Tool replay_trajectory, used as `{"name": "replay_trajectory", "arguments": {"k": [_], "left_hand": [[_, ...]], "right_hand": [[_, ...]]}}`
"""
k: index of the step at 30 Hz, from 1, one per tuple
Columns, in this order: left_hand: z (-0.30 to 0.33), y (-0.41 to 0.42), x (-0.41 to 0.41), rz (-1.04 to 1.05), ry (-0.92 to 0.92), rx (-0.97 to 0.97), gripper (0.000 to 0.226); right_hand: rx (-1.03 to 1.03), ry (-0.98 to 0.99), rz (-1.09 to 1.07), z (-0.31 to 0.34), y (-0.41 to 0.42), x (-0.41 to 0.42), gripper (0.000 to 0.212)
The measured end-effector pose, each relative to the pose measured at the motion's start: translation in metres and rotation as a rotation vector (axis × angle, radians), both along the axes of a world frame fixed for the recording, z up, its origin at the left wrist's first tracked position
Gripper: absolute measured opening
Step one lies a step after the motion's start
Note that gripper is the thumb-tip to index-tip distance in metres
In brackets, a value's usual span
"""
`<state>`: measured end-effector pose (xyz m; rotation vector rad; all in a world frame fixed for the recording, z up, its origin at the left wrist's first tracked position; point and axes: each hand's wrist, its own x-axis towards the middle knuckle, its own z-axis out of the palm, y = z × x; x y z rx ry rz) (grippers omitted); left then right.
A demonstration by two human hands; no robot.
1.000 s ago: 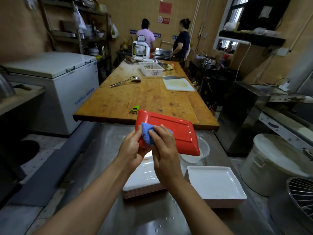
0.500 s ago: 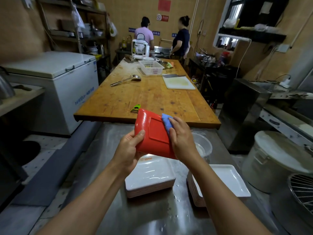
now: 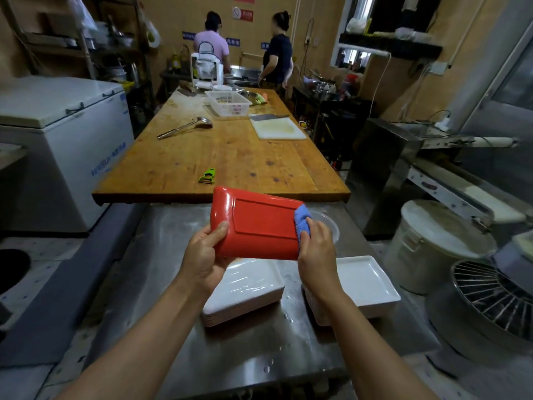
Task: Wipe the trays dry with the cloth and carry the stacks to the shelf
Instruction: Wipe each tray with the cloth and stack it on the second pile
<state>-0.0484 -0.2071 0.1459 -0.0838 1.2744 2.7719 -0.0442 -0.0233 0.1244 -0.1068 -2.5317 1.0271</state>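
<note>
A red tray (image 3: 256,223) is held up above the steel table (image 3: 230,342), its underside turned toward me. My left hand (image 3: 204,255) grips its lower left corner, thumb on the face. My right hand (image 3: 315,249) holds a blue cloth (image 3: 302,222) pressed against the tray's right edge. Below the tray sits a stack of white trays (image 3: 245,290), wet on top. A second white tray stack (image 3: 366,287) lies to the right, partly behind my right forearm.
A long wooden table (image 3: 230,157) stretches ahead with a green peeler (image 3: 208,176), ladle, white basket and cutting board. Two people stand at the far end. A clear bowl (image 3: 328,223) sits behind the tray. A white freezer (image 3: 57,145) stands left; a white lidded bucket (image 3: 438,243) and wire rack stand right.
The tray has turned from steeply tilted to broad side facing me. My right hand slid the cloth from the top of the tray to its right edge.
</note>
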Motion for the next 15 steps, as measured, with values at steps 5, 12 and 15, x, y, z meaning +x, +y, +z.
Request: {"name": "replay_trajectory", "arguments": {"k": [5,12,15], "left_hand": [[-0.006,-0.005,0.001,-0.003,-0.074,0.050,0.020],[-0.006,0.001,0.001,-0.082,0.013,-0.085,0.023],[0.000,0.010,0.006,-0.129,0.100,-0.161,0.023]], "right_hand": [[-0.054,0.003,-0.093,-0.011,-0.002,0.021,0.034],[-0.057,-0.056,-0.218,-0.014,0.020,0.039,0.023],[-0.061,-0.066,-0.294,-0.007,0.039,0.039,0.021]]}}
